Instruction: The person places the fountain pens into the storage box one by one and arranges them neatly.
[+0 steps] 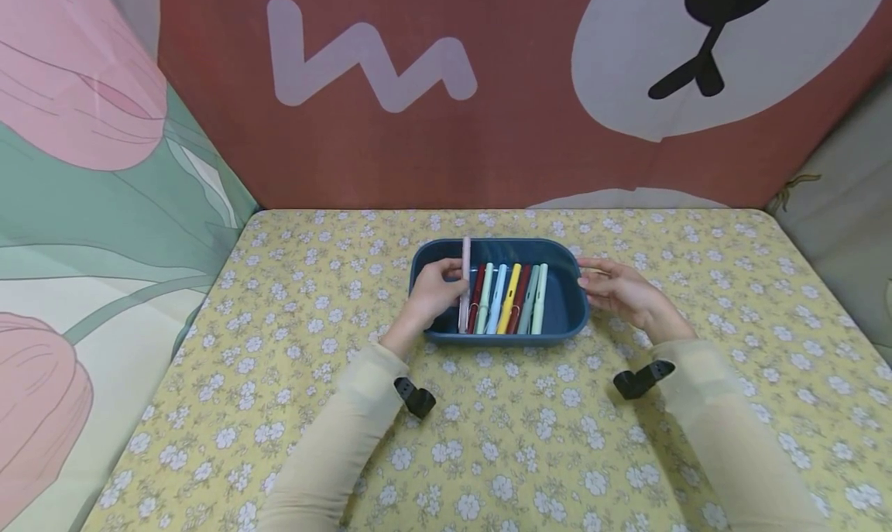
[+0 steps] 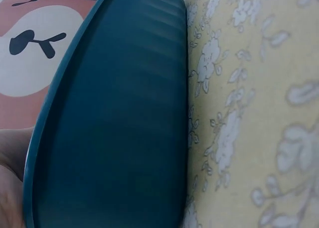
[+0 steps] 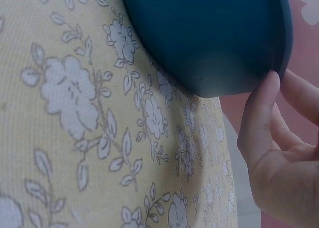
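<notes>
A dark blue rectangular bin (image 1: 502, 340) with rounded corners sits on the table. My left hand (image 1: 435, 288) reaches over its left end and pinches a pale pink pen (image 1: 465, 257) between fingers and thumb. The pen stands out above the row, its lower end inside the bin. To its right several pens lie side by side, among them a yellow pen (image 1: 512, 288), a light blue pen (image 1: 496, 300) and dark red ones. My right hand (image 1: 620, 288) grips the bin's right rim; in the right wrist view the thumb (image 3: 266, 91) presses its outer wall.
A yellow cloth with white flowers (image 1: 502, 454) covers the table. Behind it rises a red printed backdrop (image 1: 390, 152), with a flower-print panel (image 1: 104, 207) at the left. Dark wrist cameras (image 1: 416, 399) are strapped at both sleeves.
</notes>
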